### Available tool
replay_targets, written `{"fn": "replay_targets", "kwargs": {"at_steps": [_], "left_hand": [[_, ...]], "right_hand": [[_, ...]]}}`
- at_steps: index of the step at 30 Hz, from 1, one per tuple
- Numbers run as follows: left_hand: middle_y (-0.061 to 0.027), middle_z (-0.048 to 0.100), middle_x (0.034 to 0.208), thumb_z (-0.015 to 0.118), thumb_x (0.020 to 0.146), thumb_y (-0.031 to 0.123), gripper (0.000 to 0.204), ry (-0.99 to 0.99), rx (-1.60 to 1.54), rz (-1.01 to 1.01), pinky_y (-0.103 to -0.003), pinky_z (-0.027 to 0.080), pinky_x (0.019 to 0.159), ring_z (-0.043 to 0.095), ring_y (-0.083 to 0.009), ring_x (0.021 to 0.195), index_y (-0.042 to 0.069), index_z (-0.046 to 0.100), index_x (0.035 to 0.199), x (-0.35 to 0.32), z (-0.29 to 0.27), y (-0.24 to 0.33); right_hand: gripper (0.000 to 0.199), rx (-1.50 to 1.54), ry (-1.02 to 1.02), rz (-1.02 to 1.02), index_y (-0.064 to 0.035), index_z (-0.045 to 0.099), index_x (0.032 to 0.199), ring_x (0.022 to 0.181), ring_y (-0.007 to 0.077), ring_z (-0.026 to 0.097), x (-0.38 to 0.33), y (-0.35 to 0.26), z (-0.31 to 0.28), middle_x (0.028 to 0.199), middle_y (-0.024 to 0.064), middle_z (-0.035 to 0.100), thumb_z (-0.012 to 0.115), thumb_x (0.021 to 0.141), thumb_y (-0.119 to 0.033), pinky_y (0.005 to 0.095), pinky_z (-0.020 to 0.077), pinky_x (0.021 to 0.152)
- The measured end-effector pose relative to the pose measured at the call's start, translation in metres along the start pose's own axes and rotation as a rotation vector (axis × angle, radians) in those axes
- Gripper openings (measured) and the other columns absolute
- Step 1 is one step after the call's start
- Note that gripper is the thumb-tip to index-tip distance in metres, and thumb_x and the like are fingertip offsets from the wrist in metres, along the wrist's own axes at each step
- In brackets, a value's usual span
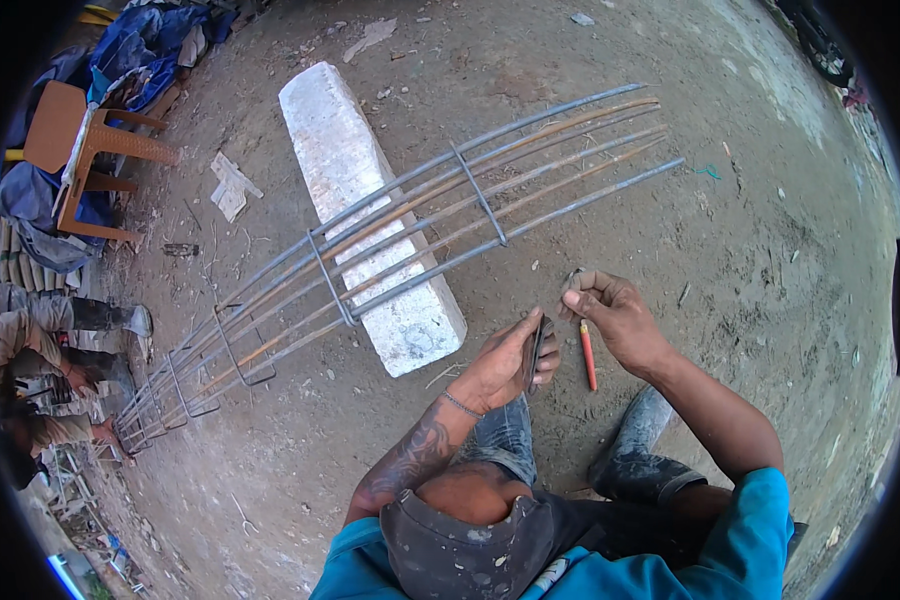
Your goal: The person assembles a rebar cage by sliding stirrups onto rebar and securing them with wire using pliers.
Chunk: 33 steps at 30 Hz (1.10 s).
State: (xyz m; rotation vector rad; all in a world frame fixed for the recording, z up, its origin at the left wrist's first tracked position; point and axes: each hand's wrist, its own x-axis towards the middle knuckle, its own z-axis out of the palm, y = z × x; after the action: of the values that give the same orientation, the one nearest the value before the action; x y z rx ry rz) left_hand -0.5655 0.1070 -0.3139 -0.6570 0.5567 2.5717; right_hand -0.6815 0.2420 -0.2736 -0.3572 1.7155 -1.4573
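Note:
My left hand [510,360] is closed around a dark, thin bundle [538,352], held upright between thumb and fingers; its exact kind does not show clearly. To its right, my right hand [615,318] has thumb and fingers pinched together, and what they hold is too small to make out. A slim red handle with a yellow end [589,362] points downward just below those fingers; whether the hand holds it is hidden. Beyond my hands, a long cage of steel reinforcing bars [440,205] with square stirrups rests across a whitish concrete block [410,325].
At the far left a person [45,350] crouches with a hand at the cage's other end. A brown plastic chair [95,145] lies tipped near blue tarpaulins [140,55]. Paper scraps [233,187] lie on the dirt ground [750,300]. My booted legs are below my hands.

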Motion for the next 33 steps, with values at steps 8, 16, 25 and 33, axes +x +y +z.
{"fn": "replay_targets", "kwargs": {"at_steps": [8, 16, 25, 33], "left_hand": [[-0.0017, 0.048, 0.08, 0.04, 0.097, 0.04, 0.035, 0.178, -0.091, -0.055, -0.032, 0.051, 0.07, 0.053, -0.0151, 0.076, 0.006, 0.047, 0.1, 0.011, -0.03, -0.001], [-0.0212, 0.038, 0.134, 0.04, 0.096, 0.037, 0.054, -0.063, 0.553, 0.866, -0.044, 0.022, 0.109, 0.033, -0.0296, 0.13, -0.002, 0.032, 0.133, -0.024, 0.02, 0.016], [-0.005, 0.051, 0.074, 0.041, 0.098, 0.036, 0.045, 0.322, 0.479, 0.962, -0.033, 0.05, 0.065, 0.054, -0.0139, 0.058, 0.001, 0.037, 0.126, -0.045, 0.062, 0.04], [-0.0003, 0.042, 0.057, 0.037, 0.098, 0.041, 0.042, 0.636, 0.771, 0.471, -0.025, 0.037, 0.04, 0.039, -0.008, 0.041, 0.003, 0.049, 0.083, -0.151, 0.039, 0.023]], "right_hand": [[0.02, 0.106, -0.032, -0.027, -0.0008, 0.052, 0.097, 0.081, 0.0142, 0.062, 0.009, -0.022, 0.004, 0.085, 0.0068, 0.06, 0.052, 0.094, -0.02, 0.0283, 0.0499, 0.074], [0.012, 0.7, 0.233, -0.005, -0.0023, 0.049, 0.098, 0.08, 0.0185, 0.063, 0.023, -0.057, 0.018, 0.089, 0.0081, 0.057, 0.046, 0.096, -0.013, 0.0298, 0.0522, 0.073], [0.01, 0.964, 0.338, -0.481, -0.0029, 0.051, 0.098, 0.078, 0.017, 0.06, 0.052, -0.068, 0.067, 0.088, 0.0082, 0.059, 0.048, 0.095, -0.012, 0.0313, 0.0511, 0.075], [0.018, 0.2, 0.201, -0.546, 0.004, 0.053, 0.091, 0.056, 0.0085, 0.047, 0.056, -0.074, 0.121, 0.066, 0.0054, 0.06, 0.054, 0.089, -0.014, 0.0258, 0.0382, 0.052]]}}
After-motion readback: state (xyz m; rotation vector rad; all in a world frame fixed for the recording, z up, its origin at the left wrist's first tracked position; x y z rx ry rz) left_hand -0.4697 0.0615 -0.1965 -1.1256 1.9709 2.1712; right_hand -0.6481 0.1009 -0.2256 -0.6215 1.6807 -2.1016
